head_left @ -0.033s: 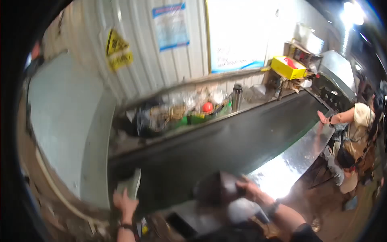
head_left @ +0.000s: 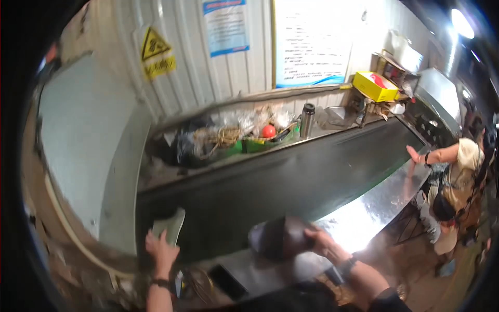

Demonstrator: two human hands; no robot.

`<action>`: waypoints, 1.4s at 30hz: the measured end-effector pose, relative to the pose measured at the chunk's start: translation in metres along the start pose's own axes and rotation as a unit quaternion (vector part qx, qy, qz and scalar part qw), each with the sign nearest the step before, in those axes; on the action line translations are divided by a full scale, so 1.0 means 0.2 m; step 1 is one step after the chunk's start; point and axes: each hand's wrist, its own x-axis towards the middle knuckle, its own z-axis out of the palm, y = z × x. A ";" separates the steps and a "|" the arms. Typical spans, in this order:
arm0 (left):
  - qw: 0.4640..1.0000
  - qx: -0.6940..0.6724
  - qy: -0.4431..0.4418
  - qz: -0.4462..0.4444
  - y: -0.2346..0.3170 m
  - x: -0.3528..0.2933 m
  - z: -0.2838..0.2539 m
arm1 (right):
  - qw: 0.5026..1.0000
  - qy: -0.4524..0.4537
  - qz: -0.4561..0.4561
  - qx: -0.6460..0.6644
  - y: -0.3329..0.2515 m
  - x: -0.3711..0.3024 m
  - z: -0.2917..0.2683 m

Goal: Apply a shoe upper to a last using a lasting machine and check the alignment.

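Head view: over the left end of the dark belt (head_left: pixel 322 161), the left hand (head_left: pixel 163 255) pinches a pale curved piece (head_left: pixel 171 224); at the belt's near edge, the right hand (head_left: pixel 325 243) grips a dark rounded object (head_left: pixel 278 239) with its fingers.

Upper left of the frame, a yellow triangular warning sign (head_left: pixel 155 43) is showing a blurred black symbol on the white ribbed wall (head_left: pixel 187 86), and a yellow strip (head_left: pixel 160 67) just below it is carrying dark characters. Top centre, a blue-and-white notice (head_left: pixel 227 28) is displaying unreadably fine print. Right of that, a large white board (head_left: pixel 312 47) is bearing rows of blurred dark writing.
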 end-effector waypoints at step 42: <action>0.931 -0.330 0.009 -0.158 1.24 -0.72 0.51 | 0.778 -0.147 -0.273 -0.546 0.60 -0.64 -0.22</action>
